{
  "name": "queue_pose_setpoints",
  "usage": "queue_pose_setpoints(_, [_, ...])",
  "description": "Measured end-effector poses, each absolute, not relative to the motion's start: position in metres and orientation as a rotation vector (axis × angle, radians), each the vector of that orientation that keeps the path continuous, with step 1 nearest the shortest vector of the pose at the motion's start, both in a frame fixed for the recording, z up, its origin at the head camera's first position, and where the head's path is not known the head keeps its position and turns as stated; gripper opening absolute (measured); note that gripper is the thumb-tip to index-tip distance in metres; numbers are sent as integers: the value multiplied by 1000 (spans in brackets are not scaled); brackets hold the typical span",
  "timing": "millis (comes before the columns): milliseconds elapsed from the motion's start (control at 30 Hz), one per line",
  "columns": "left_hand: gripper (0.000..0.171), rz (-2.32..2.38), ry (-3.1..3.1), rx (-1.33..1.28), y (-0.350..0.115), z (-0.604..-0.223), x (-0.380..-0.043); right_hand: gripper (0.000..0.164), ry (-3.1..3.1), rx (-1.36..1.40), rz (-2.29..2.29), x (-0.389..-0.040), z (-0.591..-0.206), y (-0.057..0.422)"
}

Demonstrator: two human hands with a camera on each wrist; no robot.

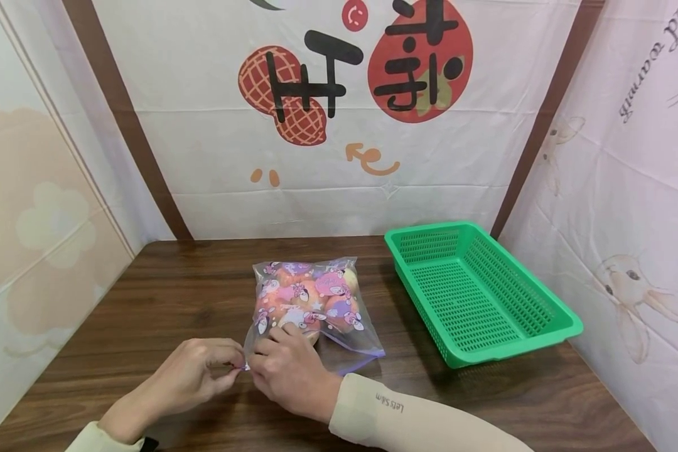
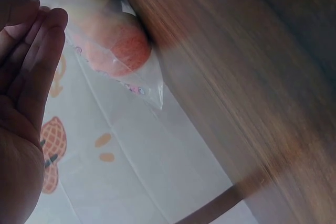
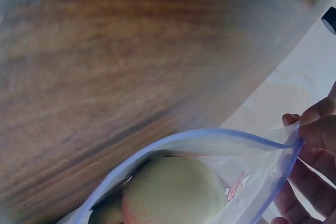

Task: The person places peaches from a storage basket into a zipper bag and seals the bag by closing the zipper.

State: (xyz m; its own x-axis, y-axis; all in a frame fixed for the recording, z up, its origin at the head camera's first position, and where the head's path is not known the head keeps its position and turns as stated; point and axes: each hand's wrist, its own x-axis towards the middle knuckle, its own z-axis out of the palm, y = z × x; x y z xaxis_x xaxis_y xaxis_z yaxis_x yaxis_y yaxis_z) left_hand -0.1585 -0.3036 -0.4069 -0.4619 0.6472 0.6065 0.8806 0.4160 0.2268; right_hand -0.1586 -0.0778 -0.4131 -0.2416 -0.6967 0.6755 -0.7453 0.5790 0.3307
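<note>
A clear zip bag [image 1: 339, 339] with pink cartoon prints and a purple zip edge lies on the table, full of several round red-and-yellow fruits [image 3: 173, 190] that look like apples. My left hand [image 1: 198, 373] pinches the left corner of its mouth between thumb and fingertips. Right beside it, my right hand [image 1: 294, 373] curls its fingers at the bag's left front edge; its thumb is hidden in the head view. In the right wrist view the mouth gapes, with a pale fruit just inside. The left wrist view has the left hand's fingertips meeting at the bag.
A green plastic basket [image 1: 516, 346] with slotted sides stands on the right of the dark wooden table [image 1: 164, 301]. Printed cloth walls [image 1: 215, 201] enclose the back and both sides.
</note>
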Motion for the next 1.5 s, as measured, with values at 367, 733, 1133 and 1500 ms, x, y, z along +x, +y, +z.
queue_pose_setpoints(367, [37,-744,-2219,-1294,-310,-414,-157,4,-2060,1144,76,-156,-421,-77])
queue_pose_setpoints(733, [39,-743,-2202,-1295,-311,-418,-159,6,-2077,1142,68,-156,-422,-59])
queue_pose_setpoints(1133, [36,-715,-2244,-1275,-311,-417,-155,6,-2127,1154,123,-154,-422,-38])
queue_pose_setpoints(1500, [35,-715,-2273,-1254,-310,-418,-153,5,-2126,1149,50,-155,-423,-25])
